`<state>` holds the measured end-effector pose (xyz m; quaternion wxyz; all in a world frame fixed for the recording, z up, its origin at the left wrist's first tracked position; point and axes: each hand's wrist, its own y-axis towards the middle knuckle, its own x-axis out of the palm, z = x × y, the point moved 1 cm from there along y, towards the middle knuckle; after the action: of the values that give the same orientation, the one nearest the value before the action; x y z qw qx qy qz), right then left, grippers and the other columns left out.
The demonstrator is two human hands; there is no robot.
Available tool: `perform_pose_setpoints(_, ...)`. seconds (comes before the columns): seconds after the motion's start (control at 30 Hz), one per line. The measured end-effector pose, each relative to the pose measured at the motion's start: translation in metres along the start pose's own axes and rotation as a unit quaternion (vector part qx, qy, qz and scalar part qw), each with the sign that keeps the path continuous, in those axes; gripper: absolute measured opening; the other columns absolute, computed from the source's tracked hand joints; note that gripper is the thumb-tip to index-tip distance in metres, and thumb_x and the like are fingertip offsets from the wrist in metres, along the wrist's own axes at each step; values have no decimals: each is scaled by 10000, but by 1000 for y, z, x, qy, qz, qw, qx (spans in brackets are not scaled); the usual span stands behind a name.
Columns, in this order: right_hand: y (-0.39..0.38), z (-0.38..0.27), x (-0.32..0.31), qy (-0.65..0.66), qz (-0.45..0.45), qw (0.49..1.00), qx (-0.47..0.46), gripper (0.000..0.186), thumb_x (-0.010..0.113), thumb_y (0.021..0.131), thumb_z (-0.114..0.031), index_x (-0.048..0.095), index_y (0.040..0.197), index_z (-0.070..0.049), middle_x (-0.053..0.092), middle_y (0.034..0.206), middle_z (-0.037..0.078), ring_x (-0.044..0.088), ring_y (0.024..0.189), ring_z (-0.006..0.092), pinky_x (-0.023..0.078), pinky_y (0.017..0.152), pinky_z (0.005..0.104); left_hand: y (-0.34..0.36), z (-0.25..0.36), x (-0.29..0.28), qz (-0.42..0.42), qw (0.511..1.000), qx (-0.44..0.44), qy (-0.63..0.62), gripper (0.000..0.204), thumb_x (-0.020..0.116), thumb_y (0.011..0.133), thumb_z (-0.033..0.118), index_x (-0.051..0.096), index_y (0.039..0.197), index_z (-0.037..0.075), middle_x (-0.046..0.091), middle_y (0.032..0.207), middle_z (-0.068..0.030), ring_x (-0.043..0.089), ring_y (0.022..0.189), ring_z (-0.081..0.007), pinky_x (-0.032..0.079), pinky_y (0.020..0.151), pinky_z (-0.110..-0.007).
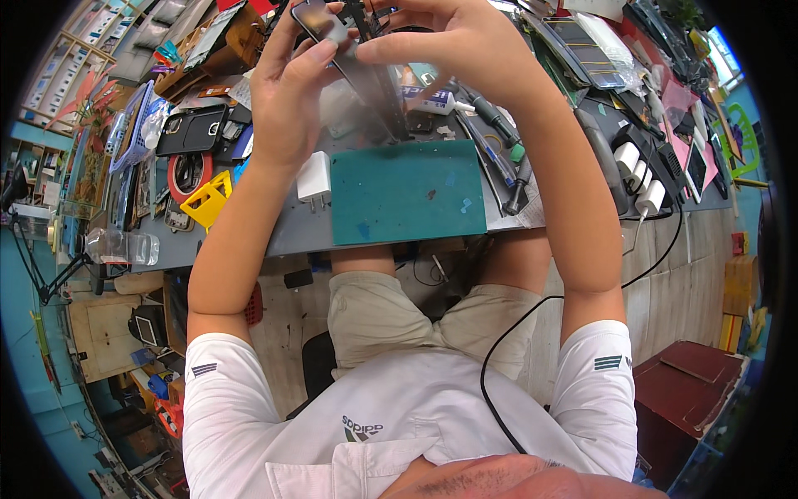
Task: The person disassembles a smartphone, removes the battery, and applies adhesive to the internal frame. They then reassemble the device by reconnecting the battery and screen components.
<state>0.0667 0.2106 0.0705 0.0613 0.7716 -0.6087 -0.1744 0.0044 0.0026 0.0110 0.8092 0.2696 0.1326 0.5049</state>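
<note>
Head view showed the left hand (287, 83) with its grip pinching a glossy panel (319, 20), thumb laid across its face, over the far part of the tabletop (298, 231). The right hand (453, 41) curled just beside it, near a dark, blurred piece (388, 108); whether its grip pinched that could not be told. Nearer lay a green mat (407, 195), a white adapter (314, 177) at its left.

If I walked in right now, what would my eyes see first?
Probably the big green mat at the front edge of the grey table. Next, maybe the left hand, holding a shiny phone-like slab at the picture's top, the right hand beside it. The bright yellow piece, left of the mat, might pop out too.
</note>
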Motion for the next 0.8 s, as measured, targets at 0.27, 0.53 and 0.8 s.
perform_pose_setpoints(0.27, 5, 12, 2, 71, -29, 997, -17, 839, 845, 851, -109, 409, 1556, 17, 690, 1286, 101, 613, 1124, 121, 490, 1016, 277, -1, -3, -8, -5, 997, -13, -78, 594, 492, 1000, 235, 400, 1536, -5, 621, 1356, -151, 628, 1240, -239, 488, 1075, -396)
perform_pose_setpoints(0.53, 5, 5, 2, 95, -18, 995, 15, 803, 816, 861, -42, 412, 1551, 29, 675, 1299, 98, 633, 1086, 115, 505, 986, 278, 3, 12, -3, 4, 993, -22, -113, 732, 551, 948, 242, 316, 1611, 38, 569, 1405, -118, 603, 1197, -195, 468, 1064, -355)
perform_pose_setpoints(0.8, 6, 10, 5, 106, -7, 994, -2, 772, 784, 870, 19, 416, 1549, 26, 649, 1317, 103, 634, 1088, 123, 504, 996, 286, 9, 11, -7, 43, 987, -41, -152, 673, 498, 990, 301, 337, 1604, 76, 616, 1364, -106, 624, 1122, -177, 496, 1003, -337)
